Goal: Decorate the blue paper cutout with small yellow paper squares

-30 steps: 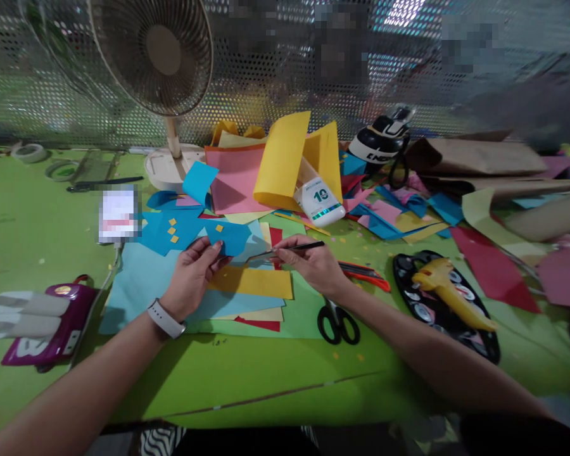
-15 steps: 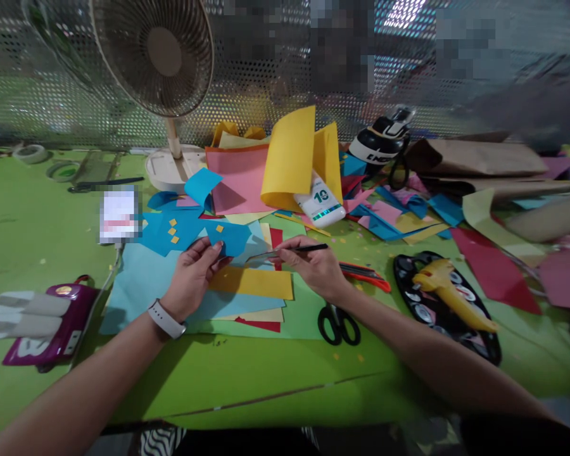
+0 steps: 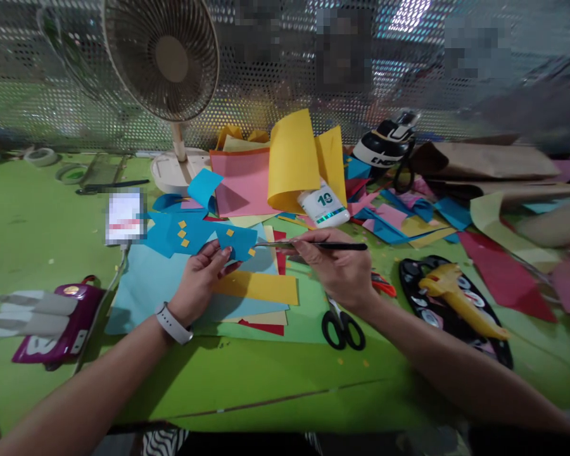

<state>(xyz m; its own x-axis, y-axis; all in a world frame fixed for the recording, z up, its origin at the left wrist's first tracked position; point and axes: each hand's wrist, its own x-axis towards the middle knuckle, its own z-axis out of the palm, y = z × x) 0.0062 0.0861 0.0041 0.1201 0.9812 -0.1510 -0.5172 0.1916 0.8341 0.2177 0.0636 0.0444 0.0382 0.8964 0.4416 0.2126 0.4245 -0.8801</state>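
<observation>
My left hand, a pale watch on its wrist, pinches a blue paper piece between thumb and fingers. Two small yellow squares show on that piece; one yellow square lies by its right edge. Black-handled tweezers are gripped in my right hand, their thin metal tip pointing left at the blue paper's right edge, just above that square. Under the hands lie a yellow paper strip and stacked light blue paper. Another blue piece with yellow squares rests to the left.
Black-handled scissors and an orange cutter lie near my right forearm. Farther right is a yellow glue gun on a black tray. A fan, a white bottle and paper scraps stand or lie behind.
My right hand has moved right and up, levelling the tweezers. A yellow square now shows at the blue piece's right edge. My left hand still holds the piece; the view has shifted slightly.
</observation>
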